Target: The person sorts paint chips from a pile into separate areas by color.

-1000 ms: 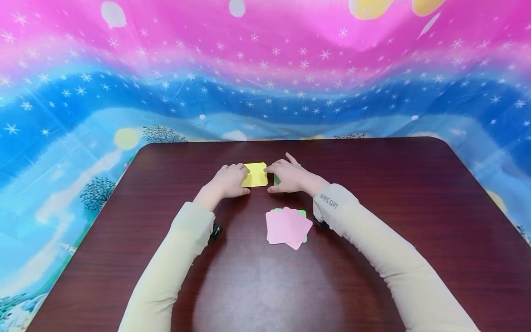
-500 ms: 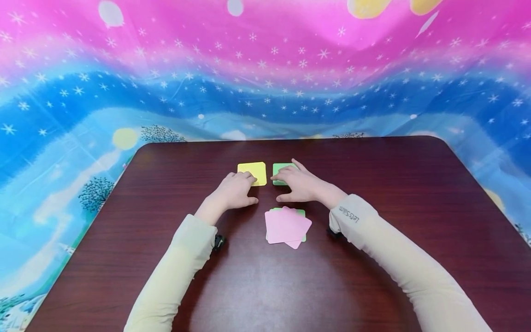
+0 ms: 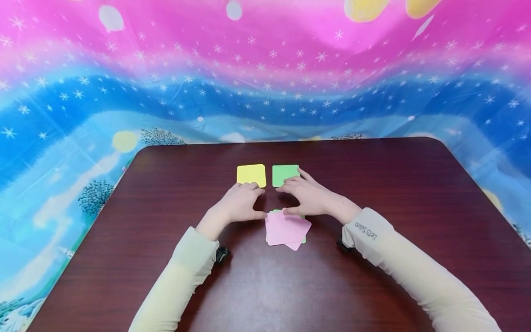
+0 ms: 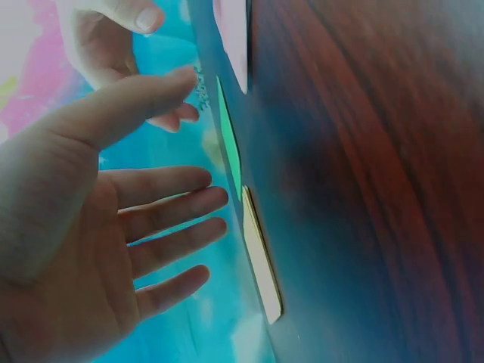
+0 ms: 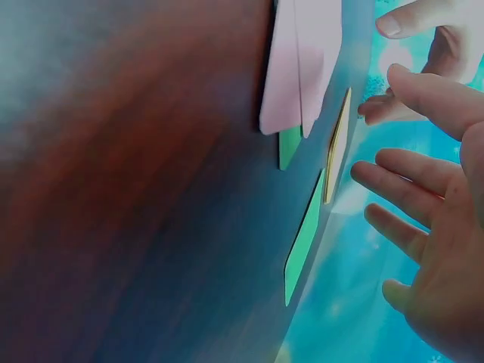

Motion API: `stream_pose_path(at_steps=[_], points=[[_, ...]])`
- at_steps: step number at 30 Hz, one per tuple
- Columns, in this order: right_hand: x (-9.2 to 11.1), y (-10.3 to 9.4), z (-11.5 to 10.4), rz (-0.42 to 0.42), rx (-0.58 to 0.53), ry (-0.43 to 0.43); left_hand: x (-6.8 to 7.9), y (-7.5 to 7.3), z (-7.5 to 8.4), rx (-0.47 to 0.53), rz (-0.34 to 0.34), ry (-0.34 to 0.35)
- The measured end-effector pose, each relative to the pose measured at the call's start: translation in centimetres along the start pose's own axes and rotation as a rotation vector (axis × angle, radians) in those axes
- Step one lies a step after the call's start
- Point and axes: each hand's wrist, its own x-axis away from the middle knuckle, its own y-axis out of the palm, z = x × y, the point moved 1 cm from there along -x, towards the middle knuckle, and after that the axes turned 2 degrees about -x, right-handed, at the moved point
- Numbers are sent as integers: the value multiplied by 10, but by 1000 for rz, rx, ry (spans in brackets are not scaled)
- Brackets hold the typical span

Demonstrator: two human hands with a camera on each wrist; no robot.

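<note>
See a thin stack of yellow cards [image 3: 251, 174], round-cornered and plain, lying flat toward the far edge of the dark red-brown table [image 3: 174, 184]. Find a plain green card [image 3: 284, 174] just right of the stack, across a narrow gap. Nearer, notice at least two pink cards [image 3: 286, 231], overlapping and fanned askew, with a second green piece [image 5: 288, 150] showing beneath. See the left hand [image 3: 240, 204] raised near the yellow stack, fingers nearly straight and slightly apart, holding nothing. Find the right hand [image 3: 313, 197] likewise extended and holding nothing, near the green card. Read "Let'sSlim", upside down, on the right cuff [image 3: 367, 230].
</note>
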Motion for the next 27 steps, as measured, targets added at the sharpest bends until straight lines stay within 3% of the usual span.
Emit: stream_pose_path(at_steps=[11,19,27], points=[[24,4,-7,19,-18,5,10,0,22,14,-1,79],[33,11,-16,14,-10,16,17,10,38,-65,-3,113],[38,18,-22,6,44,14,18,14,46,-135,0,99]])
